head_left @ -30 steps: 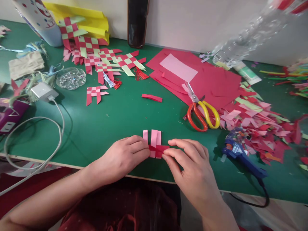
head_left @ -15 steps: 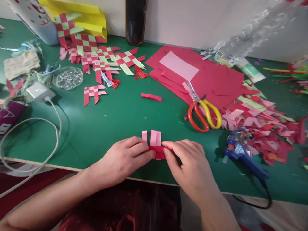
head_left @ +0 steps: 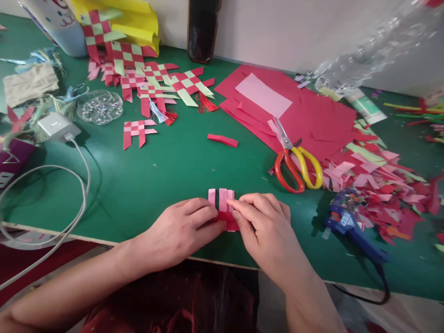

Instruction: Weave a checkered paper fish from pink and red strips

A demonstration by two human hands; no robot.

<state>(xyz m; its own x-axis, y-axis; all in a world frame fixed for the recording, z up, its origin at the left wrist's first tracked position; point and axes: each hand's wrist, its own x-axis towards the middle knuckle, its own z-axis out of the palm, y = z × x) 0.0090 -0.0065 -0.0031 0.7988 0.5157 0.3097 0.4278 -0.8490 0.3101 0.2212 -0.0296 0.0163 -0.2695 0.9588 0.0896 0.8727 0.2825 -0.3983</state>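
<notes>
Just inside the near edge of the green table (head_left: 156, 180), the head camera shows both hands meeting over a small paper weave (head_left: 222, 201) of upright pink strips that lies flat on the tabletop. The left hand (head_left: 180, 226) comes in from the left with its fingers loosely curled and close together, their tips pressed onto the left side of the weave and holding it down. The right hand (head_left: 267, 226) comes from the right with its fingers bent. Thumb and forefinger are closed in a pinch on a red strip (head_left: 227, 216) that runs crosswise through the pink ones, and the other fingers are tucked just behind. The two hands' fingertips almost touch over the weave. Beyond them a loose folded red strip (head_left: 222, 139) lies alone on the table. To the right are scissors (head_left: 298, 166) with one red and one yellow handle, their blades resting on a stack of red paper sheets (head_left: 312, 115) with a pink sheet (head_left: 263, 95) on top. A blue glue gun (head_left: 350, 226) lies near the right hand, beside a heap of paper scraps (head_left: 374, 180). On the far left side are finished woven pieces (head_left: 138, 132), a clear dish (head_left: 100, 106) and a white charger (head_left: 57, 126) with its cable.
</notes>
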